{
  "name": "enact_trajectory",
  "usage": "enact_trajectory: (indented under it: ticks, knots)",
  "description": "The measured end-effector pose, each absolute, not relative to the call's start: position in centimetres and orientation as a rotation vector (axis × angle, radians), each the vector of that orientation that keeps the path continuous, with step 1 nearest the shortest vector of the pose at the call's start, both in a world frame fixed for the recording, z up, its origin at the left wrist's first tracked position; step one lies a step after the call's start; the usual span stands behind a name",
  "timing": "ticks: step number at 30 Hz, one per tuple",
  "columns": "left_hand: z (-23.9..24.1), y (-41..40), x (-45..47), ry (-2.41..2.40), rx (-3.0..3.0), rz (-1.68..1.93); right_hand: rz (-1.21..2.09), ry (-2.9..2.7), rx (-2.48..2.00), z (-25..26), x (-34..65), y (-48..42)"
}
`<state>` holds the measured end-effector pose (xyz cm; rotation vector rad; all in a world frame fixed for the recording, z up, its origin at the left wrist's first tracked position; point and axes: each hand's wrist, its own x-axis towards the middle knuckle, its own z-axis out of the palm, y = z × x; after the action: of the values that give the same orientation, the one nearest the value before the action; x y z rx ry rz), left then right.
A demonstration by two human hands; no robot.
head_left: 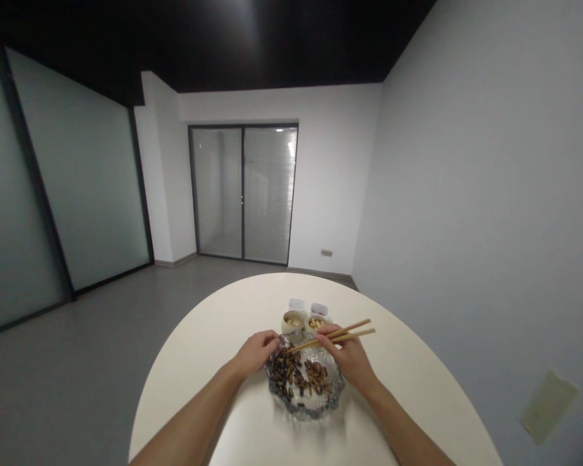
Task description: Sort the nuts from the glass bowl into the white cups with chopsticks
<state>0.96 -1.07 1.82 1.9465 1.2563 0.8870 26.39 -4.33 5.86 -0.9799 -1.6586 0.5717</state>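
Observation:
A clear glass bowl (pixel 305 411) with a wavy rim stands on the table before me. Inside it, dark brown pieces (pixel 282 375) are heaped on the left, and a smaller pile of lighter brown, elongated pieces (pixel 317 377) lies right of centre; their kind is too small to make out. My left hand (pixel 259 351) grips the bowl's upper left rim with curled fingers. A pair of wooden chopsticks (pixel 354 331) is held in my right hand (pixel 348 358) above the bowl's right side. Their tips point left, down at the dark heap. Whether anything is pinched between them cannot be seen.
Behind the bowl stand two small round cups, the left cup (pixel 293 313) and the right cup (pixel 313 317), both with pale pieces inside. Farther back are two small white containers, left (pixel 297 302) and right (pixel 319 307). The round white table (pixel 199 343) has a wall (pixel 466 194) to its right.

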Motion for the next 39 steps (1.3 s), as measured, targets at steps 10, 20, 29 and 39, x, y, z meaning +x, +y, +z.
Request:
enact_trajectory:
  ticks: [10, 20, 29, 39]
  knots:
    - [1.3, -0.8, 0.6, 1.254, 1.967, 0.890, 0.533, -1.592, -0.958, 6.3, 27.5, -4.1]
    - [0.9, -0.6, 0.4, 1.226, 1.963, 0.905, 0.282, -1.407, -1.029, 5.0, 30.7, -1.8]
    - [1.4, -0.8, 0.6, 1.239, 1.983, 0.884, 0.121, -1.464, -1.056, 3.0, 32.5, 0.3]
    - [1.3, -0.9, 0.6, 1.230, 1.981, 0.896, 0.177, -1.452, -1.056, 3.3, 32.6, 0.4]
